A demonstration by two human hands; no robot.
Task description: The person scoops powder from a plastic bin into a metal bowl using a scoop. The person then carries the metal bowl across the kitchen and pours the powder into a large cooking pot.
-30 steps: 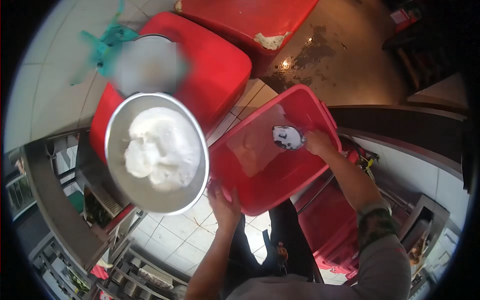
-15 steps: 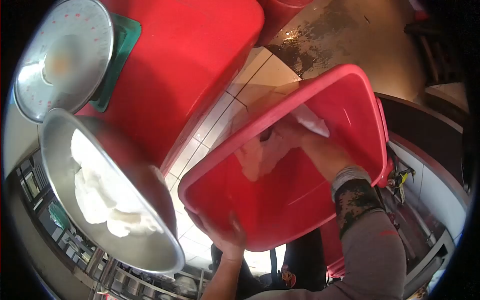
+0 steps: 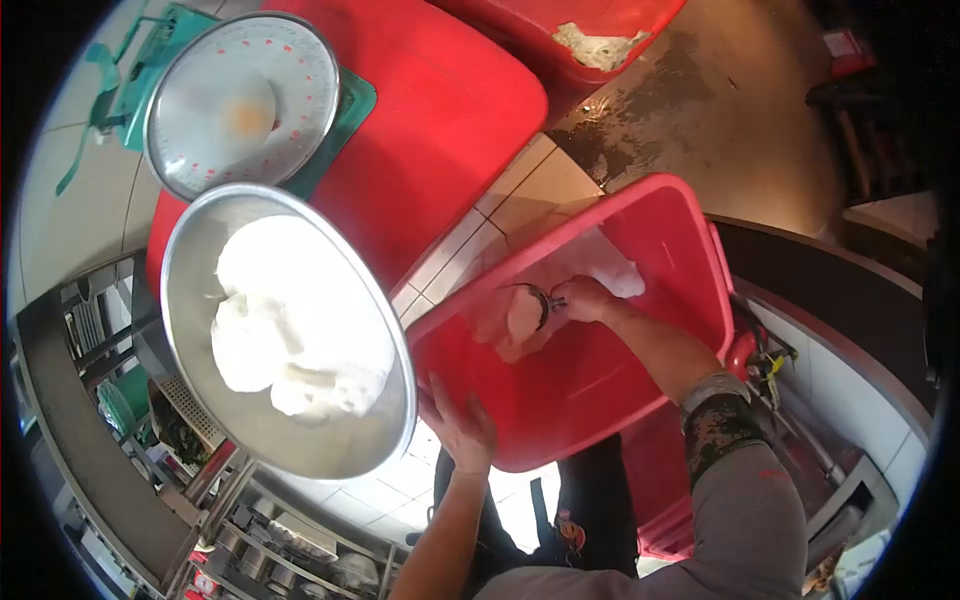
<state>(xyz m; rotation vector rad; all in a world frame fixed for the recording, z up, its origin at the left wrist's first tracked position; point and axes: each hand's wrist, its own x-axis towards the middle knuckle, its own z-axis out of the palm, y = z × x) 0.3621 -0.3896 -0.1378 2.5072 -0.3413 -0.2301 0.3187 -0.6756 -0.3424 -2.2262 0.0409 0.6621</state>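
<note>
A tilted red tub (image 3: pixel 560 425) stands in front of me with pale powder (image 3: pixel 610 262) along its far inner side. My right hand (image 3: pixel 588 300) is inside the tub, closed on the handle of a dark-rimmed scoop (image 3: pixel 525 313) that looks filled with powder. At the tub's near left rim, my left hand (image 3: pixel 460 432) rests with its fingers apart, the thumb over the edge. To the left is a large steel bowl (image 3: pixel 190 390) holding a heap of white powder (image 3: pixel 300 310). Behind the bowl sits a round dial scale (image 3: pixel 290 75) with a green body.
Under the scale is a red lid or bin top (image 3: pixel 440 110). Another red container (image 3: pixel 520 25) with a torn pale patch stands at the back. Metal shelving (image 3: pixel 80 400) runs along the left, and a dark counter edge (image 3: pixel 800 260) lies on the right. The floor at the back looks wet.
The scoop, white inside a second ago, has turned and moved left in the tub and now looks loaded. The whole view has shifted, bringing the scale into clearer sight.
</note>
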